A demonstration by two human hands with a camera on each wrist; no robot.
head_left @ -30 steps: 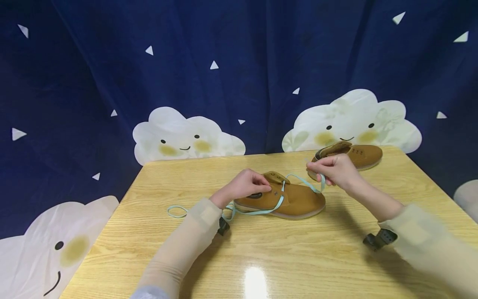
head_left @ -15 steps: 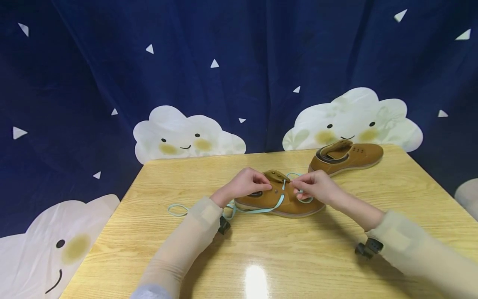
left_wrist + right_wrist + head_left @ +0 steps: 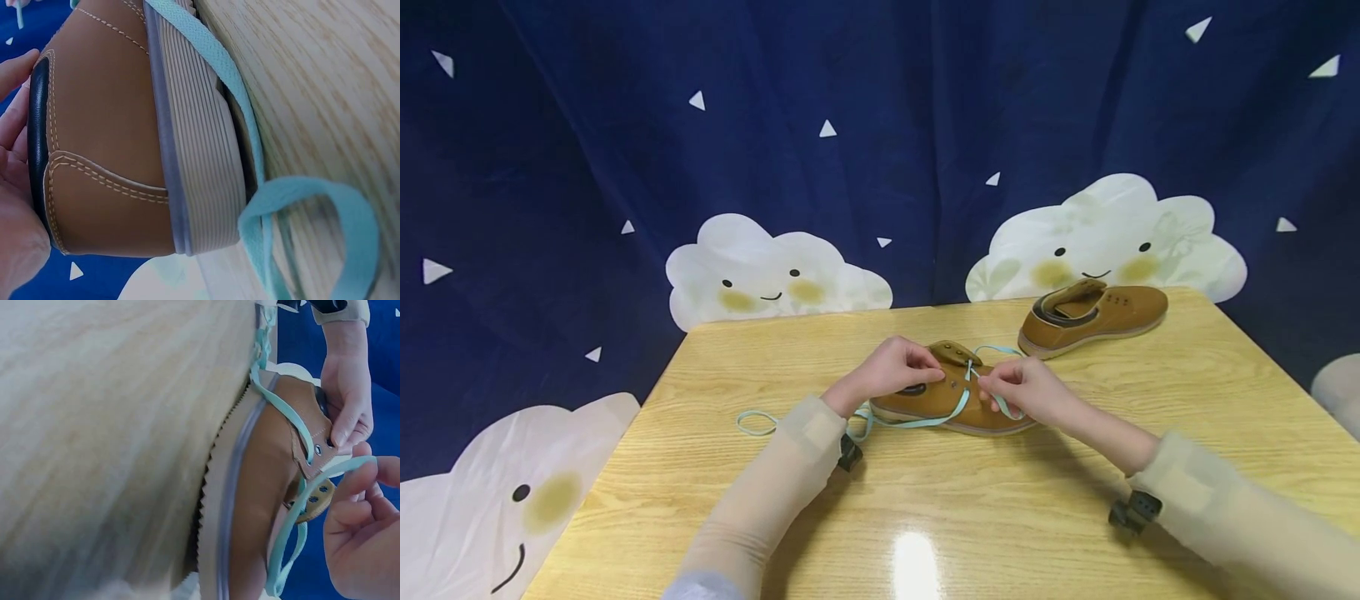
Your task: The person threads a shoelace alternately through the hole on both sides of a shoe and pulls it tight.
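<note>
A brown leather shoe [image 3: 992, 417] stands on the table, its toe pointing right, with a mint-green shoelace [image 3: 290, 415] run through its front eyelets. My left hand [image 3: 891, 367] grips the near eyelet flap [image 3: 320, 445] between thumb and fingers, at the shoe's opening. Above the front of the shoe, my right hand [image 3: 1030, 387] pinches the lace close to one end. That stretch of lace crosses over the eyelet flaps in the right wrist view, near the left fingertips. The left wrist view shows the shoe's heel and ribbed sole [image 3: 206, 144].
Behind and to the right stands a second brown shoe [image 3: 1097, 317], with no lace visible in its eyelets. Loose lace [image 3: 756, 423] trails in loops on the wooden table [image 3: 925, 500] left of the shoe. A dark blue curtain [image 3: 850, 67] with clouds hangs behind.
My right hand has come left and down with the lace, from out beyond the toe to beside the eyelets. The left hand keeps its place on the flap.
</note>
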